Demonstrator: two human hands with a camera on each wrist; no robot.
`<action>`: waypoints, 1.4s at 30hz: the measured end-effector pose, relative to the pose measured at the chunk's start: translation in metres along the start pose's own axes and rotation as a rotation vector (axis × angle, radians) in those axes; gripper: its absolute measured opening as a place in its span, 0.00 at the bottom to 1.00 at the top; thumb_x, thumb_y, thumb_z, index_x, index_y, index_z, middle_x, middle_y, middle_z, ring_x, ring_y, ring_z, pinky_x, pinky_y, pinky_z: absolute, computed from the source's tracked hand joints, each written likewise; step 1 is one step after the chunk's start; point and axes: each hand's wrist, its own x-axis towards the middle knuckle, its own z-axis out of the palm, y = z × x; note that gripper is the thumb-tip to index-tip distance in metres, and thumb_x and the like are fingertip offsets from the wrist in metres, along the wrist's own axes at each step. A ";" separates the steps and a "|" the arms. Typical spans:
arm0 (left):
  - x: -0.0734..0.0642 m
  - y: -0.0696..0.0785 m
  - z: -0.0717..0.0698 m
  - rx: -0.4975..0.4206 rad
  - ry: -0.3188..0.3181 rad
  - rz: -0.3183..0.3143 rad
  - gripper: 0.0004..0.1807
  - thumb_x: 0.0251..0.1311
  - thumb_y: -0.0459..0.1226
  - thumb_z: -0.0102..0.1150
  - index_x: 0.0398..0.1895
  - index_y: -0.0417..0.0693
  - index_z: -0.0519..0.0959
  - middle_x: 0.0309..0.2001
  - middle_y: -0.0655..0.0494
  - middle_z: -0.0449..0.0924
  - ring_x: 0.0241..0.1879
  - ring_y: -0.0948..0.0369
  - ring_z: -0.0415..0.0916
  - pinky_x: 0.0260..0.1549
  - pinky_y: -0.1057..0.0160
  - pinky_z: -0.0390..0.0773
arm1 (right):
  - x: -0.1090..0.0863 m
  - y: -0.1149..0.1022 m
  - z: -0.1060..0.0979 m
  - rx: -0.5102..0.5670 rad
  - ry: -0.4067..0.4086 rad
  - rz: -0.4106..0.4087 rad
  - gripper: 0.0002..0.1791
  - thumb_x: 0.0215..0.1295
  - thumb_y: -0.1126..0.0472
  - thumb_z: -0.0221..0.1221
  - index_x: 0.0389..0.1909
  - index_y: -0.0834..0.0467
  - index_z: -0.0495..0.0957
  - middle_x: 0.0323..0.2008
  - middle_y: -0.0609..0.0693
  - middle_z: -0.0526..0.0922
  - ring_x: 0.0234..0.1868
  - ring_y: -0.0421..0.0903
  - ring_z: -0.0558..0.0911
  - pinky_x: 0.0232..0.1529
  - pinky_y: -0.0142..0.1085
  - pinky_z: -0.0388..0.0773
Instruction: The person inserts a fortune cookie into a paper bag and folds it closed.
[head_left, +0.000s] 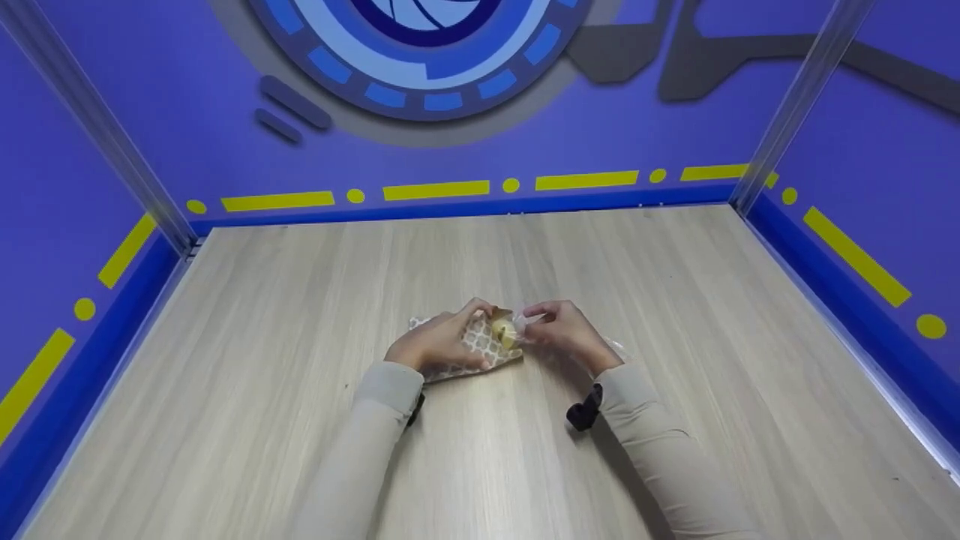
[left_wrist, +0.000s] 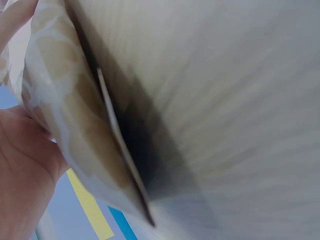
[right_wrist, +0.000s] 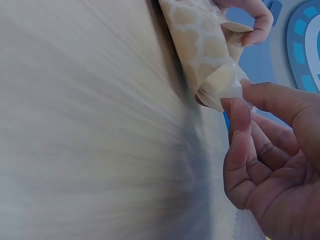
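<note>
A tan paper bag [head_left: 478, 339] with a white lattice pattern lies near the middle of the table, its mouth facing right. My left hand [head_left: 442, 343] grips it, thumb on the near side and fingers over the far side. In the left wrist view the bag [left_wrist: 75, 110] rises beside the palm, its bottom edge standing off the tabletop. A pale yellow item [head_left: 504, 334] shows in the bag's mouth; its kind is hidden by the wrapping. At that mouth my right hand [head_left: 568, 330] pinches clear plastic wrapping [right_wrist: 231, 86] between thumb and forefinger.
More clear plastic [head_left: 619, 348] shows beside the right wrist. The wood-grain table [head_left: 300, 300] is bounded by a blue back wall [head_left: 450, 161] and side walls with yellow marks. Black straps with small mounts [head_left: 583, 411] sit at both wrists.
</note>
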 end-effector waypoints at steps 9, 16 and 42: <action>0.000 0.000 0.000 -0.014 0.007 0.006 0.40 0.43 0.46 0.71 0.60 0.74 0.60 0.38 0.53 0.78 0.33 0.58 0.74 0.28 0.61 0.73 | 0.007 -0.001 0.006 -0.038 -0.023 -0.049 0.22 0.53 0.64 0.64 0.51 0.67 0.78 0.31 0.56 0.86 0.23 0.40 0.80 0.26 0.32 0.77; 0.000 0.000 0.000 -0.022 0.006 0.015 0.39 0.43 0.44 0.70 0.59 0.73 0.60 0.40 0.52 0.78 0.34 0.57 0.73 0.30 0.62 0.72 | 0.007 -0.004 0.011 -0.029 -0.045 -0.045 0.22 0.55 0.63 0.65 0.51 0.67 0.78 0.34 0.58 0.86 0.24 0.40 0.81 0.28 0.33 0.78; -0.001 0.000 -0.001 -0.029 0.003 0.041 0.38 0.44 0.48 0.73 0.57 0.74 0.61 0.38 0.53 0.79 0.30 0.58 0.74 0.27 0.62 0.73 | 0.007 -0.011 0.029 -0.062 -0.070 -0.080 0.17 0.57 0.64 0.63 0.48 0.64 0.81 0.35 0.57 0.87 0.28 0.40 0.84 0.30 0.29 0.78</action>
